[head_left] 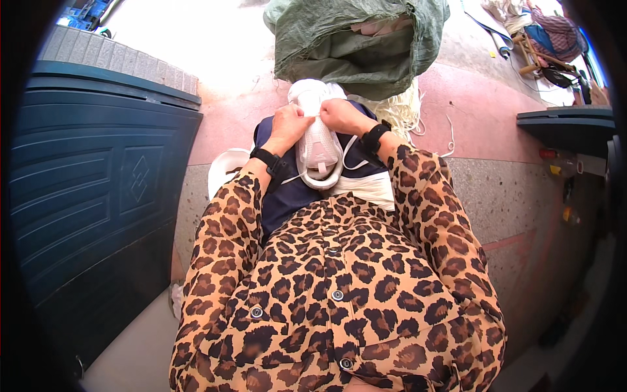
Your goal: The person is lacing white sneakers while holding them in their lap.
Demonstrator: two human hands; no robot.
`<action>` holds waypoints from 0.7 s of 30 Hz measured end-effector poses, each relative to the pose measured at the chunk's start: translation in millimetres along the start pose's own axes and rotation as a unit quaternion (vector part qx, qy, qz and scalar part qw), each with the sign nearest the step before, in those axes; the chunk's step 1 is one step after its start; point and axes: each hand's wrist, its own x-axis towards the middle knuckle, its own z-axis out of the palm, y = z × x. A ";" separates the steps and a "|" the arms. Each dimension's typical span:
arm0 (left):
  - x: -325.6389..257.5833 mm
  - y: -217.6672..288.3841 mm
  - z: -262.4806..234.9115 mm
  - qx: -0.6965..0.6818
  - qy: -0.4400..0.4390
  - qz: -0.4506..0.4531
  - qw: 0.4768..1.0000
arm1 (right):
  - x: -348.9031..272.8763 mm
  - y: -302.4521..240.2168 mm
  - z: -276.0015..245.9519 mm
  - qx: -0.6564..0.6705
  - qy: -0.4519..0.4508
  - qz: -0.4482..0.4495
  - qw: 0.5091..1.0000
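Observation:
A white sneaker point(319, 145) lies on my lap over dark blue cloth point(282, 202), its toe pointing away and its heel opening toward me. My left hand point(290, 125) pinches at the lacing from the left side. My right hand point(342, 117) is closed with its fingertips at the same spot from the right. Between them they grip the white shoelace, though the fingers hide most of it. Loose lace ends trail beside the shoe. A bundle of white laces point(367, 188) rests on my lap to the right of the heel.
Ahead stands a green woven sack point(356, 52), its mouth toward me, with cream strands point(406, 108) beside it. A white curved object point(225, 166) sits left of my lap. A dark blue panelled door point(104, 176) is at left; bottles point(569, 214) are at right.

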 end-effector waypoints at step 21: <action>-4.3 -1.7 -0.1 -0.007 0.021 0.031 0.999 | 9.4 12.1 13.2 -0.079 0.026 -0.105 0.991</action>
